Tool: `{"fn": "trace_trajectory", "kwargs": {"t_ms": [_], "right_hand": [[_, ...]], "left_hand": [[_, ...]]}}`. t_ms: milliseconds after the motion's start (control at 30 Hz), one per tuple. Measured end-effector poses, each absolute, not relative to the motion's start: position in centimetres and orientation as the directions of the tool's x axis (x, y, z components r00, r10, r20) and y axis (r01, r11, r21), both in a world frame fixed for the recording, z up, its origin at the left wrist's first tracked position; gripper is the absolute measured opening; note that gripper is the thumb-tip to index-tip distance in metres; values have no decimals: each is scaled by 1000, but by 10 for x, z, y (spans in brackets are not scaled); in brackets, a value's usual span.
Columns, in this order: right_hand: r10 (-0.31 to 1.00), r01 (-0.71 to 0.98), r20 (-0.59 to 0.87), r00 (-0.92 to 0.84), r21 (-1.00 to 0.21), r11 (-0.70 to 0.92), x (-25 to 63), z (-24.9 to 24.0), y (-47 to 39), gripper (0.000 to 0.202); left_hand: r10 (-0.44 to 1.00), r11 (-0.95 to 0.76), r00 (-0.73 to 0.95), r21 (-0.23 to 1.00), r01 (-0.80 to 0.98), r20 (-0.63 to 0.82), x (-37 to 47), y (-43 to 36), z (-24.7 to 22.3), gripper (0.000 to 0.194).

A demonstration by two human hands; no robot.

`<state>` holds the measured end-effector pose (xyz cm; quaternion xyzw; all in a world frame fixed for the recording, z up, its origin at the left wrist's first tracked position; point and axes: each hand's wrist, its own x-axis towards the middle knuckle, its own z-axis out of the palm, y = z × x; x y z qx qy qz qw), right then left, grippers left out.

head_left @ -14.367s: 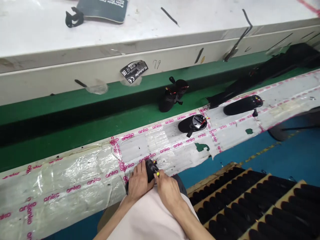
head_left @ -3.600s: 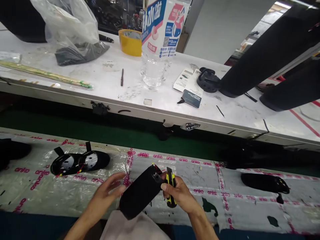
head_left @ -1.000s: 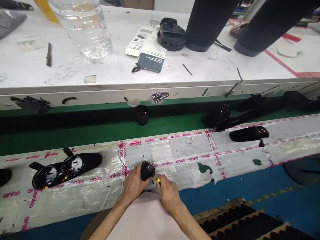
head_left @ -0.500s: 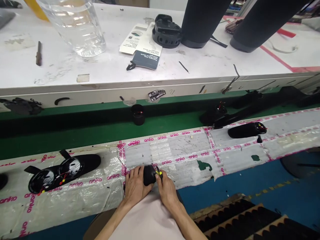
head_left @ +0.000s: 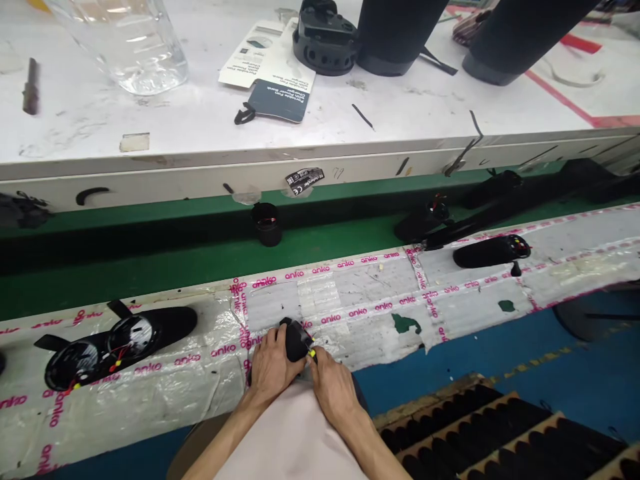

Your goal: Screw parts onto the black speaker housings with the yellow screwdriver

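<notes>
My left hand is wrapped round a black cylindrical housing, with its end turned toward my right hand. The fingers of my right hand are pinched at that end, on a small black-and-yellow piece; its exact kind is too small to tell. Both hands are close together over the plastic-covered bench, right in front of my body. To the left lie two black speaker housings with straps and red and yellow wire ends.
Another black housing lies to the right. A black cup-shaped part stands on the green strip. On the white upper table are a clear water container, printed cards and tall black cylinders. Trays of black parts stand lower right.
The housing has tilted a little in my left hand, and my right fingers have shifted slightly down and left at its end. The whole view has shifted slightly.
</notes>
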<state>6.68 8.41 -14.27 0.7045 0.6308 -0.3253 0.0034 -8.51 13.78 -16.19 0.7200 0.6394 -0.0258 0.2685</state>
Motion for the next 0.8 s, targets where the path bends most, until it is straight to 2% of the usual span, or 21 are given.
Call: {"fn": "trace_trajectory", "kwargs": {"t_ms": [400,633,733,800], "right_hand": [[882,959,-461,-96,-279,-41,72,-145,91,18],[893,989,-447,-53,-148,-16,61,-151,81,29],[908,991,-416,-53,-132,-3,58,-156,82,35],[919,990,-391,-58,-140,3,59,-159,84,32]], "left_hand": [[889,-28,202,391,920,-411,-86,138,-168,79],[890,16,164,388,921,-425,-81,136,-169,77],[891,43,150,409,911,-428,-78,136,-170,76],[898,72,128,427,902,-421,-76,135,-169,74]]}}
